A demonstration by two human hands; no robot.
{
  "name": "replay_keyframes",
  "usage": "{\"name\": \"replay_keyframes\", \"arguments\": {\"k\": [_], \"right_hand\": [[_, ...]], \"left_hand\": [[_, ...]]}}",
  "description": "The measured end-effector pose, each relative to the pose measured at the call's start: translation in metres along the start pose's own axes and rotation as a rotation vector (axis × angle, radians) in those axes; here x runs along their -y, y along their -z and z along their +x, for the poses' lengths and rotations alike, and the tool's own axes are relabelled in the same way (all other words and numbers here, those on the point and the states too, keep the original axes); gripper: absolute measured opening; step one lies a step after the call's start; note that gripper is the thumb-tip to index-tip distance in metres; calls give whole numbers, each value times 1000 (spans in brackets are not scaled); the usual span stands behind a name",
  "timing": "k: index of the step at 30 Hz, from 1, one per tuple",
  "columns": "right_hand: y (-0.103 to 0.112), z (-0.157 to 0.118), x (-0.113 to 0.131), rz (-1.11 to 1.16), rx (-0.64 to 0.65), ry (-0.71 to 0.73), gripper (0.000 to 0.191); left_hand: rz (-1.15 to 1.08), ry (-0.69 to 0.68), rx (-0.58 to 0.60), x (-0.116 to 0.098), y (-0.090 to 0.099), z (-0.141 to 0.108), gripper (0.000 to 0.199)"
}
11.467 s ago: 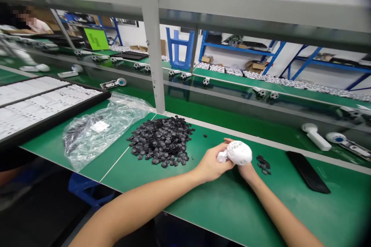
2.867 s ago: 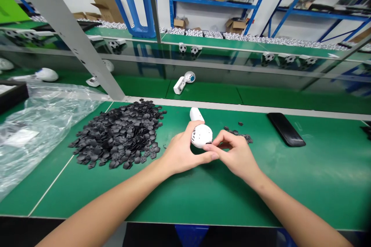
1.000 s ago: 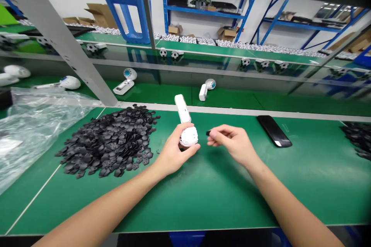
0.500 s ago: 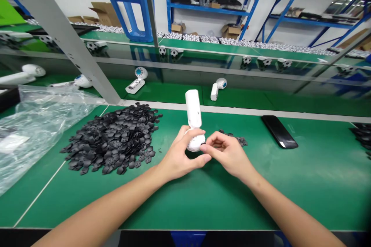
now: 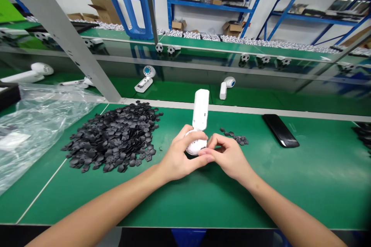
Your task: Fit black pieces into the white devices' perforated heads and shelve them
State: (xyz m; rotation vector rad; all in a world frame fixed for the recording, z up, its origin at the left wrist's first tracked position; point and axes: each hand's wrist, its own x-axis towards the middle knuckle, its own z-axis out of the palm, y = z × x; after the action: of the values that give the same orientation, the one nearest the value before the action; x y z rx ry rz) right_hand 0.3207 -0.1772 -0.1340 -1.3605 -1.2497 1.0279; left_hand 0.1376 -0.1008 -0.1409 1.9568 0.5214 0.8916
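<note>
1. Left hand [image 5: 177, 158] is gripping one white handheld device [image 5: 199, 114], fingers wrapped around its round head, handle standing upright beyond the fingertips.
2. Right hand [image 5: 228, 156] is working against that head, thumb and forefinger pressed close together; whether they are pinching anything cannot be told.
3. One small cluster of black pentagonal pieces [image 5: 234, 136] is lying just beyond the right fingertips.
4. One large heap [image 5: 111, 137] of such pieces is lying left of the left fingers, and one black slab [image 5: 280, 131] is lying well right of the right fingers.

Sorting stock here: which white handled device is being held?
The white device gripped upright in the left hand; the others lie on the far green bench.
</note>
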Motion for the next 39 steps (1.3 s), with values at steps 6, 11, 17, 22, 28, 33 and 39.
{"name": "replay_keyframes", "arguments": {"k": [6,11,17,22,28,33,39], "right_hand": [[0,0,-4,61,51,-82,30],[2,3,-4,-78,86,-51,30],[45,22,-9,-358,55,56,43],[90,37,-25,-859,-142,34,29],[93,31,-27,-1140,-106,32,25],[92,33,-30,-1115,-101,67,23],[84,39,-30,-994,-137,133,26]], "left_hand": [[61,-93,23,1,5,1,31],[46,2,44,8,3,3,37],[-41,124,0,4,0,-3,30],[-83,173,-118,0,6,-6,72],[-201,299,-208,5,7,1,79],[-229,356,-191,7,5,1,54],[-244,358,-143,11,3,2,52]]}}
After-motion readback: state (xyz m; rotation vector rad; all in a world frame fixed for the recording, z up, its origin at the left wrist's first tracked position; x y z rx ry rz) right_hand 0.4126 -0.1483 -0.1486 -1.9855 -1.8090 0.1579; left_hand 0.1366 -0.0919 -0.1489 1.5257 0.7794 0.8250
